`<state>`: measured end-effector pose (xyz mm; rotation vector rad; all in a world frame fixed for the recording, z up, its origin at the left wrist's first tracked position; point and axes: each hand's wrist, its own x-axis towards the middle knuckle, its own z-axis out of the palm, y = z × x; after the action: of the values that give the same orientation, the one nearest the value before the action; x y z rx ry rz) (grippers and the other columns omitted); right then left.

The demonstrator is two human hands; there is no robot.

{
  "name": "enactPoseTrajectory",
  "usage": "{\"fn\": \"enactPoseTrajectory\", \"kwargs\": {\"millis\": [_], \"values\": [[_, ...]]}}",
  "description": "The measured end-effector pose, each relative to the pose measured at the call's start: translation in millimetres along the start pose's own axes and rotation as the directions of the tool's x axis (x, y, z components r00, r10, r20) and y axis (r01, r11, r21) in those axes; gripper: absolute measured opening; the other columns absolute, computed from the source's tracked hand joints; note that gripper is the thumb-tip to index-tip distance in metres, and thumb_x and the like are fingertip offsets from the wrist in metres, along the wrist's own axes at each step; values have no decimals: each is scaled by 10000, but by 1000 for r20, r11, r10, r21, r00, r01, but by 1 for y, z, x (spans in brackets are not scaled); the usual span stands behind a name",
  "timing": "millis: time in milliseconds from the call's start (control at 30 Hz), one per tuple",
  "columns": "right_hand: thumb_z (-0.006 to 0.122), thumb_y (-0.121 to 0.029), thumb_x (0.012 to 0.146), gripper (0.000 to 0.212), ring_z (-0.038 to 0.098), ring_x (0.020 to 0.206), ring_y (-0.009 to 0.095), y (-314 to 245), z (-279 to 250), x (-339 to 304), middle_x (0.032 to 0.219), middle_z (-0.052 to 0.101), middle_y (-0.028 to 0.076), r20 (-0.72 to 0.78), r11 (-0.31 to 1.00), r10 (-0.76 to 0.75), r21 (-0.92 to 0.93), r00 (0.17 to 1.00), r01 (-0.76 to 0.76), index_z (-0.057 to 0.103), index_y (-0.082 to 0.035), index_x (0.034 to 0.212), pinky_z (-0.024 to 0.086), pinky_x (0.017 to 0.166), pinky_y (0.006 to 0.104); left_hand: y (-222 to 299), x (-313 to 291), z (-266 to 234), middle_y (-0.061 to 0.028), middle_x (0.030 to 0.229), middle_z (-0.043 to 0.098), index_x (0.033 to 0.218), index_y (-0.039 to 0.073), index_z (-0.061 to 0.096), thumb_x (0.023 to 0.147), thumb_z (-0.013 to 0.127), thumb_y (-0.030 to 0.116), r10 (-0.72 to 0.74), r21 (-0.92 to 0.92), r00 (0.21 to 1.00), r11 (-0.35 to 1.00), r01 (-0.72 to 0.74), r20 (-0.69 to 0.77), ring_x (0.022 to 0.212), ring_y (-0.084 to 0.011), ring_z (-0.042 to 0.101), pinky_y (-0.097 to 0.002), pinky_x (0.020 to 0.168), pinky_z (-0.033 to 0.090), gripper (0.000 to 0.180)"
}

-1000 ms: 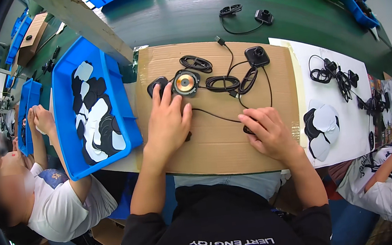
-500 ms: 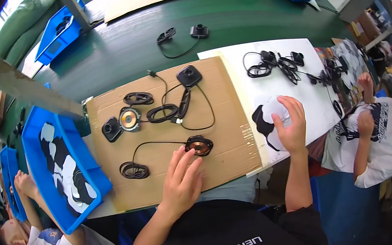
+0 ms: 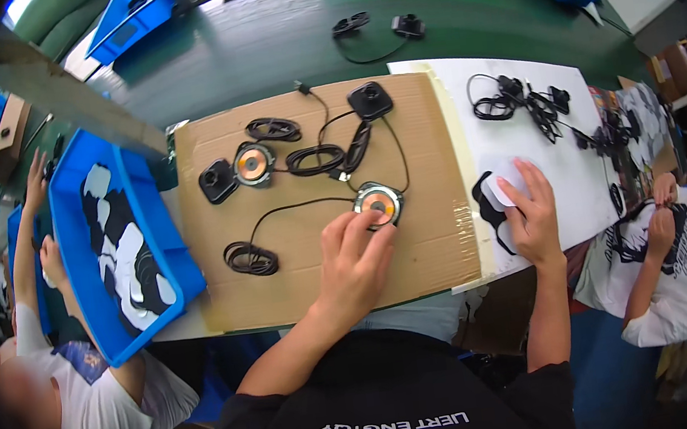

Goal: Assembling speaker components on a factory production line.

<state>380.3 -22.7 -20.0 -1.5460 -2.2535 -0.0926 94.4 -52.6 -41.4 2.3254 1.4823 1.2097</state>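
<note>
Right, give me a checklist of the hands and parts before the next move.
1. Left hand on the copper-centred disc: ok, fingertips appear to touch it.
2. Right hand gripping one of the white pieces: cannot tell; fingers are at them, but they hide the grip.
3. Coiled cable at the cardboard's left apart from the other coils: ok.
4. Upper cables separated: not ok, bunched together.
5. Blue bin stocked: ok, black and white pieces inside.
</note>
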Motion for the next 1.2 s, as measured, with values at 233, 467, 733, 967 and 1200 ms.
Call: {"fn": "enactPoseTrajectory", "kwargs": {"millis": [233, 467, 733, 967, 1200], "values": [[585, 9, 739, 286, 570, 933, 295, 8, 13, -22, 1022, 638, 99, -287, 995, -96, -17, 953, 95, 649, 2, 1018, 447, 910, 432, 21, -15, -23, -95, 1070, 596, 1027, 24, 616, 727, 687, -17, -3, -451, 999, 892, 21, 40, 897, -252, 561, -333, 784, 479, 311], [619, 13, 712, 216, 507, 720, 258, -71, -34, -21, 845, 592, 77, -90, 931, -199, 293, 976, 217, 643, -5, 926, 466, 754, 367, 59, -5, -9, -92, 1006, 616, 987, -2, 635, 772, 678, -27, 24, -649, 994, 759, 52, 108, 829, -215, 582, -281, 716, 490, 221], [669, -32, 788, 297, 526, 754, 210, -128, -27, -42, 996, 585, 106, -100, 875, 289, 431, 952, -220, 624, 0, 1079, 472, 734, 303, 47, -3, -21, -78, 936, 643, 978, -25, 635, 822, 657, -46, -251, -729, 780, 280, 625, 573, 765, -136, 604, -225, 670, 501, 159], [678, -64, 807, 451, 606, 938, 269, -135, -25, -53, 1135, 608, 155, 208, 611, 321, 700, 924, -370, 573, 34, 1234, 490, 815, 306, 53, -15, -12, -99, 862, 675, 958, -47, 644, 832, 647, -70, -233, -649, 607, -214, 730, 760, 726, -126, 629, -207, 682, 526, 128], [643, -123, 858, 412, 609, 954, 252, -118, -30, -81, 1140, 624, 175, 445, 154, 382, 833, 810, -531, 577, 43, 1229, 488, 825, 302, 69, -5, -2, -133, 868, 688, 924, -59, 650, 817, 654, -87, -101, -539, 538, -328, 776, 837, 754, -181, 676, -225, 703, 558, 111]]}}
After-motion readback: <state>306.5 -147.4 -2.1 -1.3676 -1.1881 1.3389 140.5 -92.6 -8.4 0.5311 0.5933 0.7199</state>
